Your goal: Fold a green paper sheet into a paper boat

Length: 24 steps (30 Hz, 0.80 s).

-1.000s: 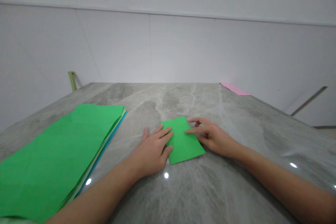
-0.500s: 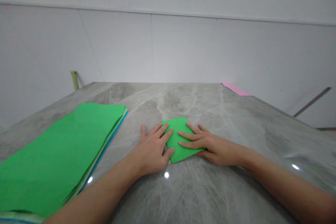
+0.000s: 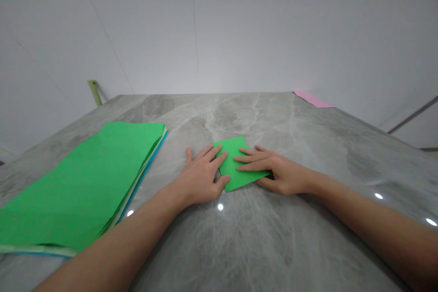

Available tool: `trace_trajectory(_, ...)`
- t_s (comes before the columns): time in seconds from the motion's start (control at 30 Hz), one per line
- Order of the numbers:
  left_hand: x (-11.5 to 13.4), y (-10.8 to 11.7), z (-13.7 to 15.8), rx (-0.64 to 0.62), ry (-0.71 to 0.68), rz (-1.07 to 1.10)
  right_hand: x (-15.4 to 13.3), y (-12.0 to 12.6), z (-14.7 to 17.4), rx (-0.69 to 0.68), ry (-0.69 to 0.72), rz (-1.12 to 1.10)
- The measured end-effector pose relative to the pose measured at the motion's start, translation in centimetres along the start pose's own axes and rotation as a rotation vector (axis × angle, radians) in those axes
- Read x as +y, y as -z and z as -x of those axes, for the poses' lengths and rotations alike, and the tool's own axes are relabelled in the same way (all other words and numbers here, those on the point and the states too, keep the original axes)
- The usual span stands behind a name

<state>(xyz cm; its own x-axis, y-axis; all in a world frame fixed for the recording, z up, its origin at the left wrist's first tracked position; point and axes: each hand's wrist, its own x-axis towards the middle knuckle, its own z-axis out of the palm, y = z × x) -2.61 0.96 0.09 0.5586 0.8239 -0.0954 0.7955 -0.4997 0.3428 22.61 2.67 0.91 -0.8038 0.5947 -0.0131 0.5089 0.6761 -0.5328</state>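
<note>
Tabletop (image 3: 273,246): folded paper (image 3: 236,164) under both hands

Since a second ago: right hand (image 3: 273,171) brought in from the right edge of the folded green paper (image 3: 236,164), fingers (image 3: 247,159) now laid flat and spread across its top instead of curled beside it with one fingertip touching. Less of the paper showing, its near right part covered, only the far edge and near left corner left bare. Left hand (image 3: 201,178) shifted slightly, fingertips pressing the paper's left side a little closer to the right hand's fingers. View tipped, so surface (image 3: 239,237), paper stack (image 3: 85,178) and pink sheet (image 3: 313,99) sitting higher in frame than before.
</note>
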Motion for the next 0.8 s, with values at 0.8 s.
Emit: trace_trajectory(0.8,-0.2,1.2,0.4,-0.161,-0.096,0.021,0.4,0.3,-0.1,-0.047,0.059,-0.200)
